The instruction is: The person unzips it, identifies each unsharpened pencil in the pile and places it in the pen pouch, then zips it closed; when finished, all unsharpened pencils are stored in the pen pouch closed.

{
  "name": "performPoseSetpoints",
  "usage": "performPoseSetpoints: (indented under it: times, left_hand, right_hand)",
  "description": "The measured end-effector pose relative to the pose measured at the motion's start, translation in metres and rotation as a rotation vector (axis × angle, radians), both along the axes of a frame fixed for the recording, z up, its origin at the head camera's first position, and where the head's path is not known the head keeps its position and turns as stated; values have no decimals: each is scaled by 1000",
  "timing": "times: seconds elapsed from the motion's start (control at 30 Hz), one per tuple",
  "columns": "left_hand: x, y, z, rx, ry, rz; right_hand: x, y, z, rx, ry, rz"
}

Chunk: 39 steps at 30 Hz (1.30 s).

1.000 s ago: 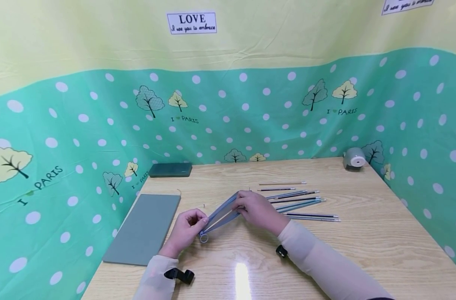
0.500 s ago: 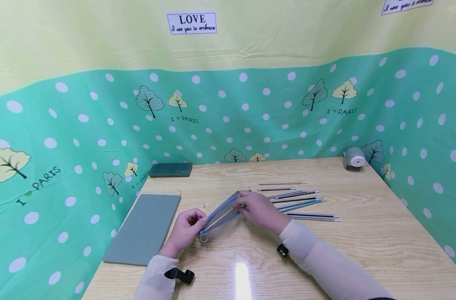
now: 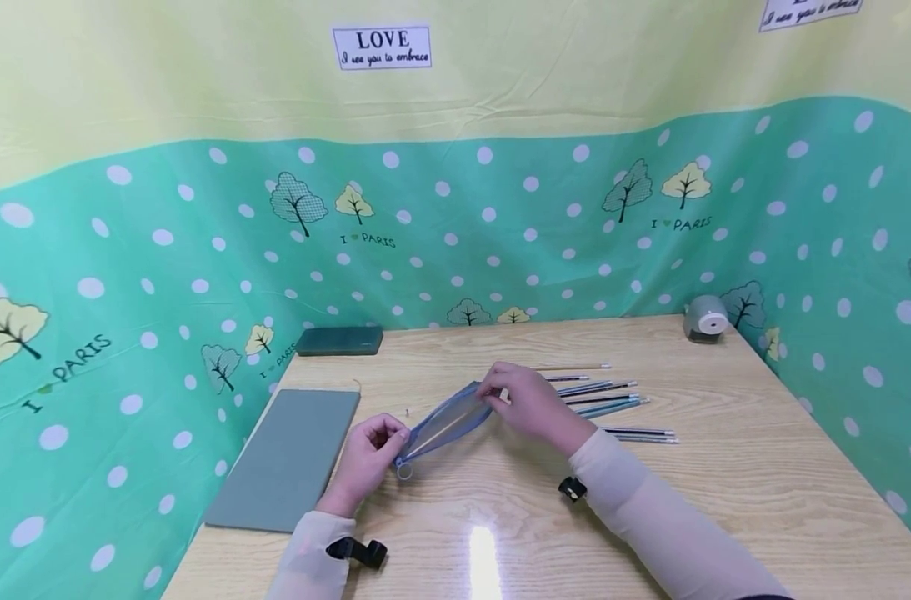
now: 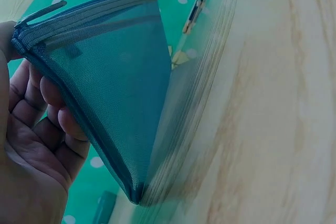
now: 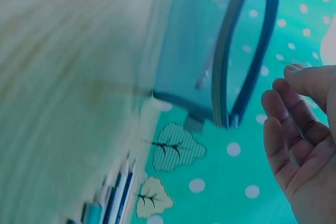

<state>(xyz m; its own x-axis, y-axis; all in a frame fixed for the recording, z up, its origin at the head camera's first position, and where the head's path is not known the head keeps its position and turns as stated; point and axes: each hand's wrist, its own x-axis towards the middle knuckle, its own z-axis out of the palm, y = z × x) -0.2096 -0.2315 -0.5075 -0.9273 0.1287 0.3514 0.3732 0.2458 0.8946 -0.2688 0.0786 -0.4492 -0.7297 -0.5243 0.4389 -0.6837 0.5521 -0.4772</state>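
Observation:
My left hand point(image 3: 365, 458) pinches one end of a blue mesh zipper pouch point(image 3: 455, 417) between thumb and fingers, near a ring on the zipper pull point(image 3: 404, 471). The pouch is unzipped, its mouth gaping, and a pale pencil point(image 3: 442, 433) lies lengthwise inside. At the pouch's far end is my right hand point(image 3: 530, 404), overlapping the pouch's corner in the head view. The right wrist view shows the right hand point(image 5: 302, 140) with loosely bent fingers, nothing between them, and a gap from the pouch point(image 5: 184, 61). The left wrist view shows the left fingers behind the mesh point(image 4: 110, 77).
Several pencils point(image 3: 605, 408) lie in a loose spread right of the pouch, partly behind the right hand. A grey board point(image 3: 282, 458) lies at the left, and a dark green case point(image 3: 340, 340) behind it. A pencil sharpener point(image 3: 705, 318) stands at the back right.
My right hand has moved up and to the right, out of the pouch's mouth, and its fingers have loosened. The pencil stays in the pouch. The left hand has barely shifted.

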Motion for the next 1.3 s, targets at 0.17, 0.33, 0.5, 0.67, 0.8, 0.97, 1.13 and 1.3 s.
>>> performPoseSetpoints:
  times: [0.17,0.33,0.5,0.67,0.8,0.97,1.13,1.3]
  left_hand:
    - [-1,-2,0,17,8,34]
    - [-2,-5,0,43,45,56]
    - [-2,-6,1,47,60,61]
    - [-1,-8,3,44,62,57]
    - [-1,-9,2,41,59,59]
    - [-1,-9,1,52,53,66]
    - [-3,-11,-1,51,61,62]
    - [-3,-11,-1,50,74,49]
  right_hand:
    - [-7,11,7,-67,32,-20]
    - [-13,23,13,-86,18,-56]
    - [-22,38,16,-89,-3,-118]
    - [-35,56,17,-49,-40,-168]
    - [-47,72,17,13,-58,-199]
    - [-63,89,16,79,-116,-241]
    - [-80,105,11,117,-203,-261]
    - [-96,121,-1,126,-301,-274]
